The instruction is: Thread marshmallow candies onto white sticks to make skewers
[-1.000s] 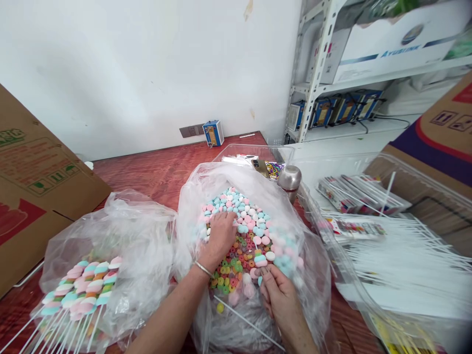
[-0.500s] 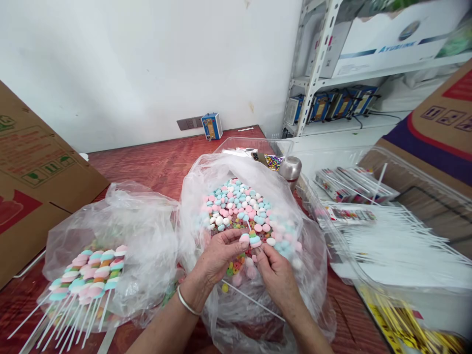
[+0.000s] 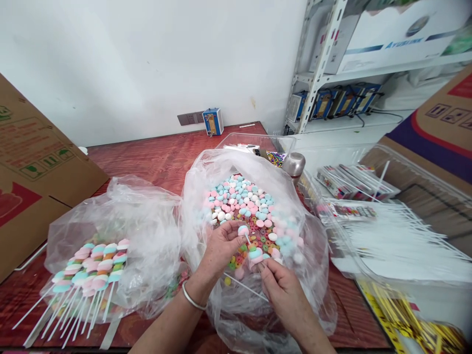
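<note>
My left hand (image 3: 221, 244) pinches a pink-and-blue marshmallow candy (image 3: 243, 230) at the tip of a thin white stick (image 3: 246, 288). My right hand (image 3: 280, 286) grips that stick lower down, just under a second marshmallow piece (image 3: 255, 254) threaded on it. Both hands work over an open clear plastic bag (image 3: 206, 172) full of pastel marshmallows (image 3: 239, 199) and coloured ring candies (image 3: 258, 236). A silver bangle sits on my left wrist.
A second clear bag (image 3: 129, 216) at left holds several finished marshmallow skewers (image 3: 92, 268). A cardboard box (image 3: 33, 167) stands far left. At right, a clear tray (image 3: 405, 162) holds white sticks (image 3: 398, 241) and packets. A metal cup (image 3: 294, 164), shelving (image 3: 320, 54) and red wooden table (image 3: 155, 157) lie behind.
My left hand left the marshmallow pile with a candy and came to the stick in my right hand. The candy now sits at the stick's tip, a little apart from the lower piece.
</note>
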The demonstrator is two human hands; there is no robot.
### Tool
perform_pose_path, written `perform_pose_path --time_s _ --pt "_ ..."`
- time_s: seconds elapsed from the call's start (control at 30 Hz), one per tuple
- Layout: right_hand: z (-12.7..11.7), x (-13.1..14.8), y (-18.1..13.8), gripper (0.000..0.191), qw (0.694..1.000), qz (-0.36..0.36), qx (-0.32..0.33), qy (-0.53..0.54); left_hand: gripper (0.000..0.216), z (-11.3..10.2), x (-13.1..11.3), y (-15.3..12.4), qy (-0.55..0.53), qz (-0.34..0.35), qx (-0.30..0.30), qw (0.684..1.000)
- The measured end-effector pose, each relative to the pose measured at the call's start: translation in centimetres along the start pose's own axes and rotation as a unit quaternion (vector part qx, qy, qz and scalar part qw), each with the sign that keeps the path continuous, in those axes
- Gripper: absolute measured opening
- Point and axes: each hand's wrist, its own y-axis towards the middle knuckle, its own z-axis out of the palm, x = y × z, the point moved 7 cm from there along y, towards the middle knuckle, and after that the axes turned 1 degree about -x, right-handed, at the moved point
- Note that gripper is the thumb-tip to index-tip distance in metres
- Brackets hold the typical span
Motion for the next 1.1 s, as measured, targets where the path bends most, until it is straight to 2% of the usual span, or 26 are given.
perform_pose_path --time_s 0.17,0.37,0.47,0.6,0.77,0.87,1.1 --pt "-0.4 -0.9 0.5 0.040 0.999 0.029 -0.008 0.039 0.050 0.5 0.3 -0.4 -0.007 -0.024 0.027 0.999" --pt "-0.1 -1.3 0.0 0.044 0.997 0.042 -0.008 0.071 0.042 -0.1 0.6 0.1 -0.015 -0.007 -0.026 1.000" --pt "0.0 -1.5 -0.3 0.044 0.997 0.046 -0.006 0.063 0.041 -0.2 0.7 0.3 -0.021 0.000 -0.033 0.999" --pt "0.2 -1.5 -0.3 0.044 0.995 0.063 0.011 0.075 0.039 0.0 0.5 0.2 -0.022 0.007 -0.028 0.999" --pt "0.8 -1.5 -0.5 0.038 0.979 0.122 0.033 0.157 0.032 0.7 0.0 -0.2 0.004 0.017 -0.002 1.000" --pt "1.1 -1.6 -0.5 0.037 0.974 0.143 0.019 0.177 0.031 1.1 0.2 -0.3 0.014 0.011 0.006 1.000" --pt "1.8 -1.8 0.0 0.040 0.969 0.142 -0.008 0.201 0.029 1.6 0.9 -0.5 0.020 0.001 0.007 1.000"
